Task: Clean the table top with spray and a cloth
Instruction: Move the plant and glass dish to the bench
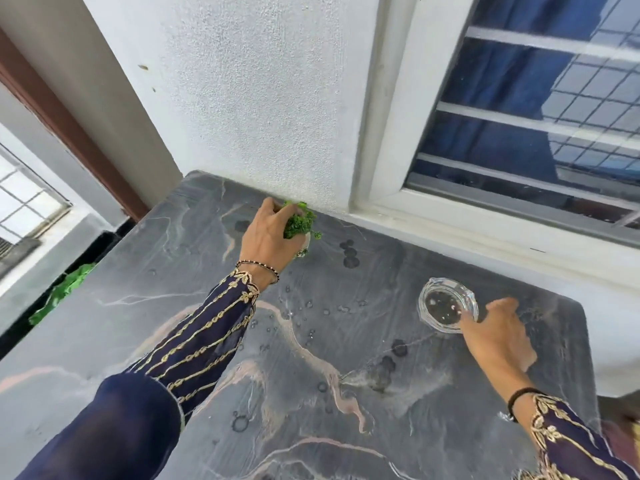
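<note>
Table top (173, 323): dark marble under both hands, wet with droplets (304, 306) and ring marks between them
Left hand (266, 237): fingers curled round a small green plant (298, 223) in a little clear pot, hard against the wall (259, 98)
Right hand (498, 337): fingers spread and fairly straight, tips touching the near rim of the glass ashtray (446, 306); no closed grip visible
Spray and cloth: neither is in either hand; a green bundle (62, 292) lies beyond the left forearm, off the table edge, and I cannot tell whether it is the cloth
Risk, ashtray: wet glass on a wet top could slip from a fingertip hold and slide towards the edge beside the right hand
Risk, plant: a grip on foliage rather than pot could let the pot drop
Risk, wiping: marks under either item stay if it is not moved clear
</note>
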A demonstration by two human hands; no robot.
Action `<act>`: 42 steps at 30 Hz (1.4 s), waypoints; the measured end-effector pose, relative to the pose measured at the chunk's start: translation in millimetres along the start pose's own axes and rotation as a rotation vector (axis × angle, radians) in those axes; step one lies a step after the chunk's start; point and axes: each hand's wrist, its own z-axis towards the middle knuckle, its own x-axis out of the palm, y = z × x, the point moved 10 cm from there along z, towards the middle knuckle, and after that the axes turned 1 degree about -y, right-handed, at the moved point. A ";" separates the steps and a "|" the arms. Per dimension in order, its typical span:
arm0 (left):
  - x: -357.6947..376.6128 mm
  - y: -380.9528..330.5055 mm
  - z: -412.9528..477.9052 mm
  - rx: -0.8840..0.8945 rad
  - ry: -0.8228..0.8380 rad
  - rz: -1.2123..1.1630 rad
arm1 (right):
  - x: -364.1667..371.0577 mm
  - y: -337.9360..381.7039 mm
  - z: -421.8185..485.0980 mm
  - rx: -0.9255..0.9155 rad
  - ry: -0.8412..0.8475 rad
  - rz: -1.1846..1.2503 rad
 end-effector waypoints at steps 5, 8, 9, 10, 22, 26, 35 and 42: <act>18.3 -48.9 -24.7 0.050 0.044 -0.060 | 15.4 -18.0 0.9 -0.009 0.185 0.022; 30.9 -82.7 -43.9 0.094 0.078 -0.062 | 14.8 -17.4 0.5 -0.063 0.215 0.104; 34.6 -93.6 -50.1 0.112 0.089 -0.060 | 15.1 -19.3 -0.1 -0.071 0.227 0.122; 39.4 -108.6 -58.2 0.134 0.103 -0.057 | 11.6 -25.3 -2.0 -0.081 0.238 0.132; 111.6 -341.7 -193.4 0.290 0.283 -0.119 | -102.3 -224.4 -11.3 -0.163 0.167 0.289; 165.1 -433.0 -241.5 0.361 0.358 -0.059 | -139.8 -327.8 -4.3 -0.116 0.140 0.337; 305.0 -628.6 -375.9 0.771 0.606 0.101 | -179.4 -589.8 -31.6 0.226 0.015 0.384; 428.8 -727.4 -490.1 1.005 0.875 0.037 | -161.1 -765.6 -66.6 0.571 -0.107 0.435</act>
